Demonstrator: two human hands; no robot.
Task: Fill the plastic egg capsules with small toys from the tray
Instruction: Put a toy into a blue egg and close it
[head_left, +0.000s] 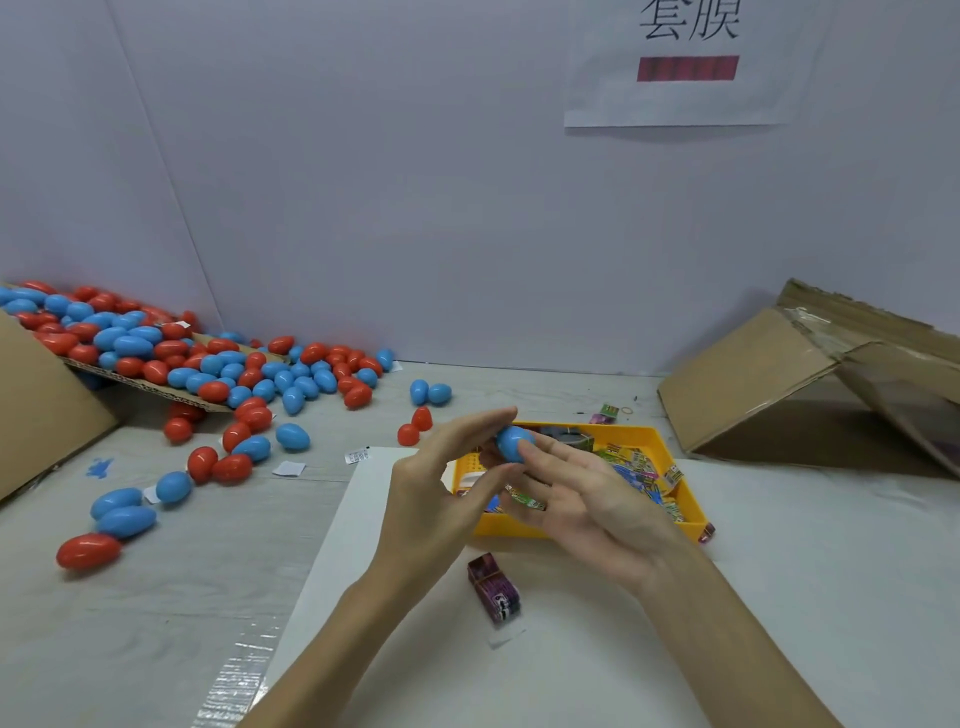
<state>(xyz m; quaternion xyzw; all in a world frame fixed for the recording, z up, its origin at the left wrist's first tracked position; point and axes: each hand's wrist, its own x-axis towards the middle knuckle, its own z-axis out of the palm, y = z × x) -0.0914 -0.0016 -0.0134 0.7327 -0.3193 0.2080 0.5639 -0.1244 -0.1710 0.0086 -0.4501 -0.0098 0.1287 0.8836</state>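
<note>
- Two hands meeting over the near-left corner of the yellow tray (592, 527), one blue egg capsule (513, 443) between them.
- Left hand (441, 486) pinching the capsule from the left, forefinger lying long over the top, thumb coming up underneath.
- Right hand (587, 499) palm-up, fingers mostly straight, fingertips (530, 451) pressing the capsule's right side; more a steadying touch than a wrap.
- Held in the air above the tray, clear of the small toys (639, 467) lying in it.
- Long axis roughly upright, tilted a little; which end is the narrow one, hard to tell behind the fingers.
- Seam not visible, so shut or slightly parted: cannot tell.
- Likely light, hollow, thin-walled and stiff, with a smooth glossy shell that could slip or roll.
- Best taken on opposite sides of each half, away from the seam, so a pull or twist splits it cleanly.
- Too hard a squeeze across the middle could flex the shell and jam the join.
- Many more red and blue capsules (218, 374) spilled across the table's left, well apart from the hands.
- One purple packet (493, 592) lying on the white sheet just before the tray.
</note>
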